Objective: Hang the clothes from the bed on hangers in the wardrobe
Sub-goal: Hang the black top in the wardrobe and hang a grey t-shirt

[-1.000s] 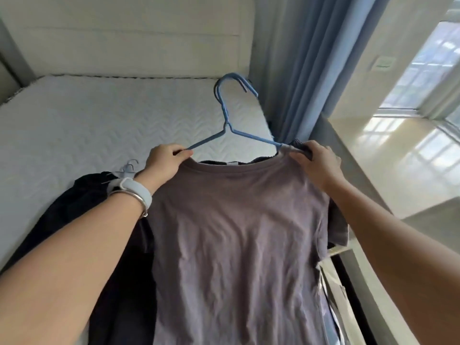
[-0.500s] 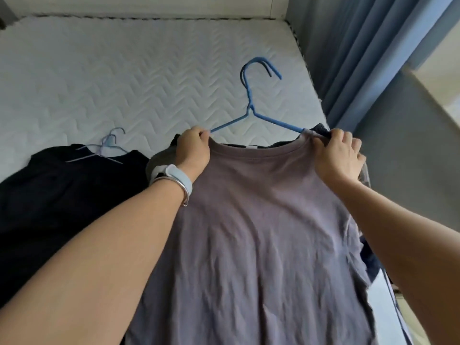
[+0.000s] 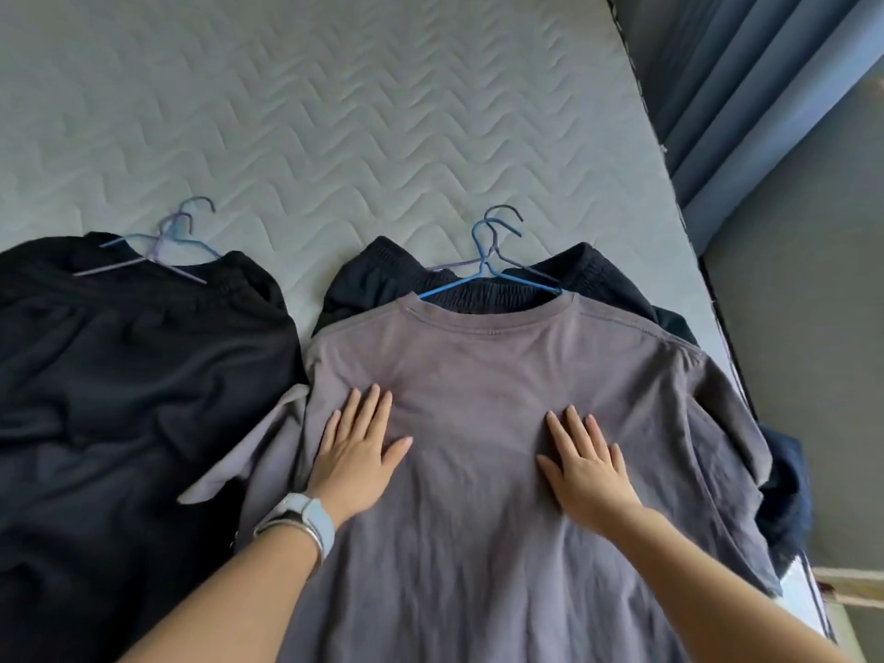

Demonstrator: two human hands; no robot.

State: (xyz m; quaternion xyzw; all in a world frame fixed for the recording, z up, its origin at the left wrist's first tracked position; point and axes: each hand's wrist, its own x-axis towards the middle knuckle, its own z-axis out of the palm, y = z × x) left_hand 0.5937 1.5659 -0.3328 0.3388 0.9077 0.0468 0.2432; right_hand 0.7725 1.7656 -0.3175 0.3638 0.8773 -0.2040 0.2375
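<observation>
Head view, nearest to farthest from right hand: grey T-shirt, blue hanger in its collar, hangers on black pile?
1. grey T-shirt: under the right hand, touching.
2. blue hanger: ahead, at collar.
3. hangers on black pile: far left.

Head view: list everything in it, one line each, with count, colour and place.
grey T-shirt: one, grey, flat on the right pile
right hangers: two, blue and lilac-grey, hooks above the T-shirt's collar
navy clothes: count unclear, navy, under the T-shirt
black clothes: count unclear, black, left on the mattress
left hangers: two, blue and lilac, at the black pile's top
mattress: one, pale grey, beneath everything
curtain: one, blue, upper right
watch: one, pale blue strap, left wrist
left hand: flat on the T-shirt
right hand: flat on the T-shirt
</observation>
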